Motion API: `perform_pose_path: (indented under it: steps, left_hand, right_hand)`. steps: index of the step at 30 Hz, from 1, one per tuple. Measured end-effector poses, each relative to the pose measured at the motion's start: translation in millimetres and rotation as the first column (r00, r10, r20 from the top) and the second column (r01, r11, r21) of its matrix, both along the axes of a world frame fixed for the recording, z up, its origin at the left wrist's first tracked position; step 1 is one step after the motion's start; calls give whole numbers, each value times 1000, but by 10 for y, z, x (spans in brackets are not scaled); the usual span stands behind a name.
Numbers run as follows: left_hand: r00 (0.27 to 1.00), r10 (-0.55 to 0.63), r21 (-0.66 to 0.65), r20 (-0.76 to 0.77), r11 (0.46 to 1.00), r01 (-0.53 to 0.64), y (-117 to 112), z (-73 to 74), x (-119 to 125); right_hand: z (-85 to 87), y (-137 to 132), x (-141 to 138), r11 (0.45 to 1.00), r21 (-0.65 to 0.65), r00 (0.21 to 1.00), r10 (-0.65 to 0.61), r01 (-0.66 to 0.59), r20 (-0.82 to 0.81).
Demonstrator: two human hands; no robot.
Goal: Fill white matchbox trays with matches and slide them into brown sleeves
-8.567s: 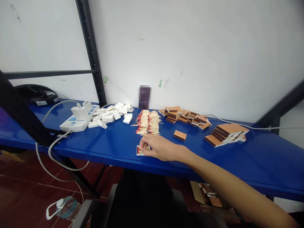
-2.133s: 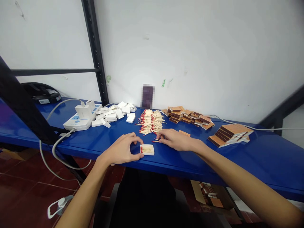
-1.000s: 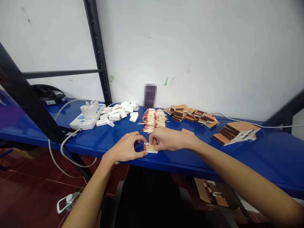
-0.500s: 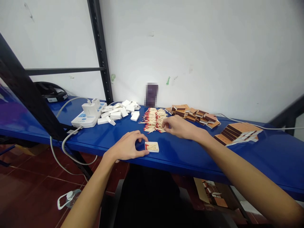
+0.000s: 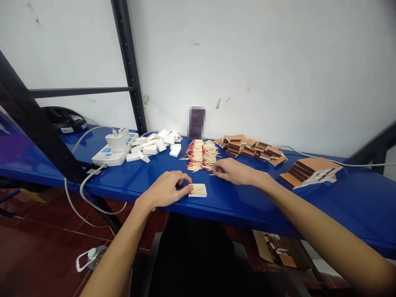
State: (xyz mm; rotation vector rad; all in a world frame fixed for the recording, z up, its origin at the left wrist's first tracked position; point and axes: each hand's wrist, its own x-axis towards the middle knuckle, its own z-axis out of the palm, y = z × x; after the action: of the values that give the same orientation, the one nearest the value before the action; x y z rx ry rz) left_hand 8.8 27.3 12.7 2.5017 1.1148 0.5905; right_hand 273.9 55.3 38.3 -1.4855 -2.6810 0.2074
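Note:
A small white tray of matches lies near the front edge of the blue table. My left hand curls against the tray's left end and steadies it. My right hand rests just right of the pile of loose red-tipped matches, fingers pinched low on the table at the pile's near edge, seemingly on a match or two. What they hold is too small to make out.
Several empty white trays lie heaped at the back left beside a white power strip with cables. Brown matchbox sleeves sit behind my right hand, a neat stack of them further right. A black rack post stands behind.
Over the last second my right hand left the tray, reached back to the match pile, then drew slightly toward me along its edge. My left hand stayed on the tray.

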Motion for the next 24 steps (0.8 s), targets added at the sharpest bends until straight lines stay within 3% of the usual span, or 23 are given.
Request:
perform_pose_path:
  steps: [7,12,15,20,24]
  left_hand:
    - [1000,-15,-40,14,999,15,-17,20,-38]
    - [999,-44,12,-16,999,45,-3,-16,-60]
    - [999,-44,20,-18,999,44,1,-21,-50]
    - [1000,-28,5,-2,1000,28,-11,3,-39]
    - [1000,-26,0,3,1000,26,-14,9,-43]
  right_hand:
    - [49,-270,-208,992,-40,975,113,-123,-192]
    - [94,-415,-427,975,-80,950,182,-208,-253]
    - [118,-355,-368,991,-22,962,123,-132,-243]
    - [132,-106,-56,986,116,979,-94,116,-179]
    - [66,-26,-2,987,118,992,-96,105,-79]
